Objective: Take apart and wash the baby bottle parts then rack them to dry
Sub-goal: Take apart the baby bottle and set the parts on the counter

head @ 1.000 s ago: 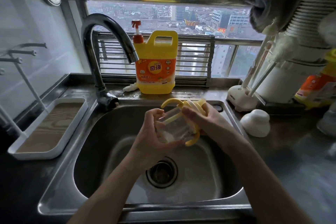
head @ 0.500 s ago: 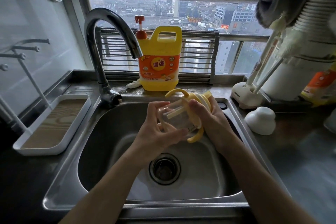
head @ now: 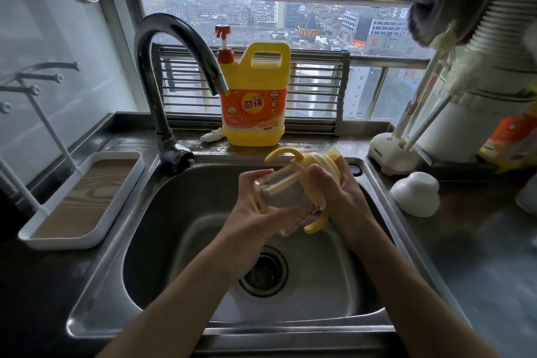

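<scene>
- Head view: we see the baby bottle (head: 286, 200) tilted on its side over the sink (head: 116, 285), above the drain (head: 263, 270) and below the faucet (head: 174, 46).
- The left hand (head: 250, 215) has its grip wrapped round the clear body; the right hand (head: 341, 197) has its grip clasped on the yellow handled collar (head: 303, 164).
- A pale straw (head: 279, 187) lies inside the body.
- On the table, a detergent jug (head: 255, 102) stands behind the sink, a drying rack (head: 84, 197) sits to the left, and a white cap (head: 415, 193) to the right.
</scene>
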